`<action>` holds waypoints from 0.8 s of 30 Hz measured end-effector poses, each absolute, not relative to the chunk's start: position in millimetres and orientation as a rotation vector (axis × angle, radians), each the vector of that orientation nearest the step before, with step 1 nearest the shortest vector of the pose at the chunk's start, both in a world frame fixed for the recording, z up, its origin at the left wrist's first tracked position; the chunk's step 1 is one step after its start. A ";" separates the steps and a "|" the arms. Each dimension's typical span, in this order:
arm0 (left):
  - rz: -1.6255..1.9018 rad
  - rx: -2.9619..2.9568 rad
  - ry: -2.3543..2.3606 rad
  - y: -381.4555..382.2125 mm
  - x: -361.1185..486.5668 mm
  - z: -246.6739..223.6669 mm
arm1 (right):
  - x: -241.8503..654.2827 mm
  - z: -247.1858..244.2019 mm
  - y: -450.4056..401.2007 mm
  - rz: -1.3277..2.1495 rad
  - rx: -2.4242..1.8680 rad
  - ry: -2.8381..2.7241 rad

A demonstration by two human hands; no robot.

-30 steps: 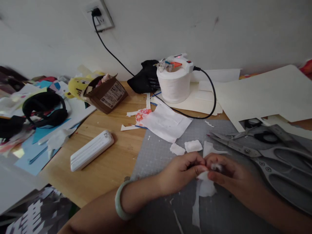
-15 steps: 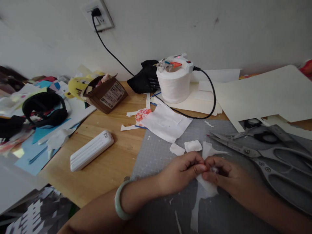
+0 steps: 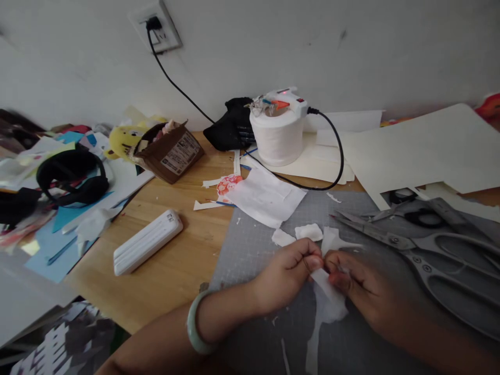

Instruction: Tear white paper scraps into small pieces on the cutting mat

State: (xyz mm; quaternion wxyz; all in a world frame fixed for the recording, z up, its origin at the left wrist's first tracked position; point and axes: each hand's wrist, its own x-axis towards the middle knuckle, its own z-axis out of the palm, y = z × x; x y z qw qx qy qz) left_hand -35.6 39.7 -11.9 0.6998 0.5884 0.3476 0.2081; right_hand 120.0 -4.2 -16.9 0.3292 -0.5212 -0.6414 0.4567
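Over the grey cutting mat (image 3: 250, 260), my left hand (image 3: 291, 271) and my right hand (image 3: 357, 281) meet fingertip to fingertip. Both are closed in a pinch on a thin, soft white tissue paper (image 3: 328, 291). Its lower part hangs below my fingers, above a long strip that trails toward me on the mat. What lies right between the fingertips is hidden. Just beyond my hands are two small torn white pieces, one of them a thick pad (image 3: 308, 232), and another sheer white scrap (image 3: 332, 239).
Large scissors (image 3: 394, 240) lie open at the right, close to my right hand. At the back, a white glue gun (image 3: 291, 101) rests on a tissue roll (image 3: 275, 140), its cord looping over the paper. A white power bank (image 3: 148, 242) and a cardboard box (image 3: 170, 153) are at the left.
My fingertips have drawn slightly apart, and more of the tissue shows between and below them. The hands stay in nearly the same place; the surroundings have not moved.
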 end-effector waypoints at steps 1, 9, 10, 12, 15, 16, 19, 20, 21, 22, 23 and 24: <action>0.482 1.298 0.776 39.6 -35.7 -12.1 | 119.9 -15.8 -3.9 1.198 -1.361 -1.678; 0.985 0.890 0.966 62.4 -36.4 -16.7 | 131.2 -10.0 -5.6 1.227 -1.364 -1.498; 0.946 0.897 0.937 63.2 -36.8 -16.2 | 132.8 -10.1 -3.7 1.229 -1.385 -1.439; 0.680 1.009 0.792 60.7 -37.7 -13.2 | 135.9 -11.0 1.7 1.221 -1.451 -1.311; 0.165 1.252 0.482 54.1 -40.2 -5.7 | 141.4 -13.7 9.0 1.134 -1.539 -1.146; 0.006 1.316 0.370 53.0 -41.3 -3.5 | 143.2 -14.6 10.4 1.099 -1.557 -1.104; -0.287 1.377 0.134 54.9 -45.0 -1.5 | 146.5 -15.3 11.2 1.081 -1.624 -1.016; -0.288 1.369 0.122 56.5 -46.0 -2.4 | 146.6 -14.6 10.8 1.104 -1.656 -1.010; -0.234 1.359 0.152 58.1 -46.9 -3.8 | 146.1 -13.7 10.2 1.137 -1.684 -1.016; -0.135 1.353 0.211 59.4 -47.5 -5.4 | 145.4 -12.6 9.7 1.175 -1.701 -1.029; -0.006 1.361 0.295 60.3 -47.7 -6.8 | 144.7 -11.6 9.2 1.214 -1.710 -1.048; 0.138 1.385 0.401 60.7 -47.7 -8.0 | 144.0 -10.9 8.8 1.249 -1.714 -1.071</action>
